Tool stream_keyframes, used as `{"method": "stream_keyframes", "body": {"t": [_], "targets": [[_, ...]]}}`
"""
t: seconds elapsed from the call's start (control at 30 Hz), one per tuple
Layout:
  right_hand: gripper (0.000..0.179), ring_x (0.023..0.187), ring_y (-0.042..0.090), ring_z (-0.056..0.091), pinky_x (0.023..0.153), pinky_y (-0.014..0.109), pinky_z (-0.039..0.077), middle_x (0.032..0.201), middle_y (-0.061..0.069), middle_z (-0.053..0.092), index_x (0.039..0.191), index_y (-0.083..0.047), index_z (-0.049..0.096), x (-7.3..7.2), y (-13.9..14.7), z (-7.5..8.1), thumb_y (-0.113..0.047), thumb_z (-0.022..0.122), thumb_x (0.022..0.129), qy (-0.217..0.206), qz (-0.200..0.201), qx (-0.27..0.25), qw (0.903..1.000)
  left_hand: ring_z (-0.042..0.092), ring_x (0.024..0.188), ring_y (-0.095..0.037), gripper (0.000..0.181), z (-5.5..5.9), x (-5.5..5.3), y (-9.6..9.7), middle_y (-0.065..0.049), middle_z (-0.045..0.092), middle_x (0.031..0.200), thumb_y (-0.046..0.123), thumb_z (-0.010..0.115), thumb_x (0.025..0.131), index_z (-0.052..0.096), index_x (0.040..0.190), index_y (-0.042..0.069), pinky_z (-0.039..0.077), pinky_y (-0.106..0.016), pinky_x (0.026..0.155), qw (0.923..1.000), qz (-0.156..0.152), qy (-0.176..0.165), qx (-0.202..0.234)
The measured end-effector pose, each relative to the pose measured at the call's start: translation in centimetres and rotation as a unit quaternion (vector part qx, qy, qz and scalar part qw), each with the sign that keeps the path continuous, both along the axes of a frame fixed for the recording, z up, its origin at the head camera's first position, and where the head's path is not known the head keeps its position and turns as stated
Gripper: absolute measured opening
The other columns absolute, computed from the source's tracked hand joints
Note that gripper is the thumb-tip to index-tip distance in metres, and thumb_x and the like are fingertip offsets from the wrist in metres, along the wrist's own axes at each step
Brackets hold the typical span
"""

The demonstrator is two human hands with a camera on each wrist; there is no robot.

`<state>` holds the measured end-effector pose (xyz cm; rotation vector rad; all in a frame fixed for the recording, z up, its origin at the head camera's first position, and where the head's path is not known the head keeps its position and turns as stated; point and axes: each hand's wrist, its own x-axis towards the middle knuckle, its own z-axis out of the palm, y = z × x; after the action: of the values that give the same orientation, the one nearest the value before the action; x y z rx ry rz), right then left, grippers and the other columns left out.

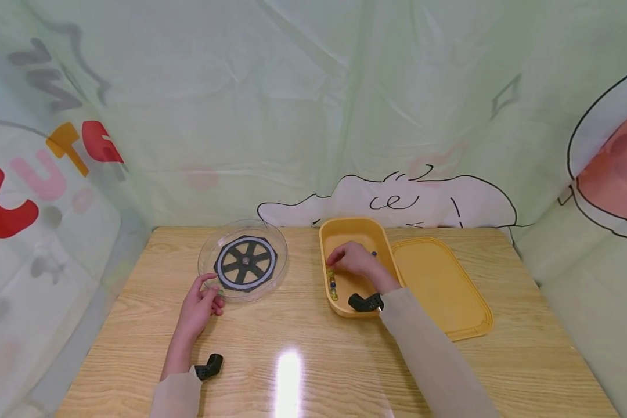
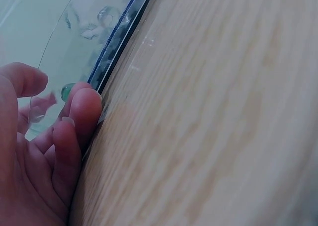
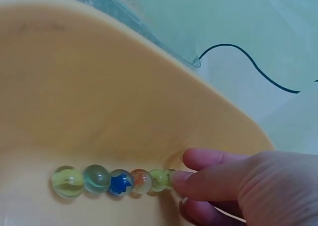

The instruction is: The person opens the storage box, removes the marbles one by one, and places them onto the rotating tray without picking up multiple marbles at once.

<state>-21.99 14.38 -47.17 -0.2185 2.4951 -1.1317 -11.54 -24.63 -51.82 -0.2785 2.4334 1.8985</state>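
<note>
In the head view, my right hand [image 1: 354, 258] reaches into a yellow plastic bin [image 1: 363, 223]. Its thumb and fingertips pinch a partly hidden yellowish marble [image 3: 171, 177] at the end of a row along the bin's side. That row includes an orange marble [image 3: 141, 181], a blue-swirled marble [image 3: 120, 183] and a yellow marble [image 3: 68, 182]. At the near-left edge of a clear round dish [image 1: 279, 278], my left hand [image 1: 197, 305] touches the rim with loosely bent fingers. By its fingertips, a green marble [image 2: 68, 92] shows; its exact contact is unclear.
Inside the dish lies a black spoked wheel shape with a pale ring [image 1: 247, 262]. A dark blue marble [image 1: 374, 253] sits beyond my right wrist. The yellow lid [image 1: 439, 284] lies right of the bin. A patterned cloth [image 1: 230, 104] hangs behind the wooden table [image 1: 261, 360].
</note>
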Motion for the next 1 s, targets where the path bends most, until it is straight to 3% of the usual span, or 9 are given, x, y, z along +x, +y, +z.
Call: {"method": "stream_keyframes", "body": {"t": [1.0], "targets": [[0.011, 0.077, 0.018, 0.056, 0.075, 0.029, 0.047, 0.080, 0.001, 0.067, 0.089, -0.007, 0.074, -0.17, -0.34, -0.12, 0.000, 0.078, 0.082, 0.011, 0.028, 0.011, 0.9995, 0.061, 0.057, -0.020, 0.031, 0.06, 0.06, 0.12, -0.013, 0.062, 0.073, 0.014, 0.048, 0.105, 0.046, 0.136, 0.013, 0.052, -0.028, 0.058, 0.9999, 0.003, 0.000, -0.010]]}}
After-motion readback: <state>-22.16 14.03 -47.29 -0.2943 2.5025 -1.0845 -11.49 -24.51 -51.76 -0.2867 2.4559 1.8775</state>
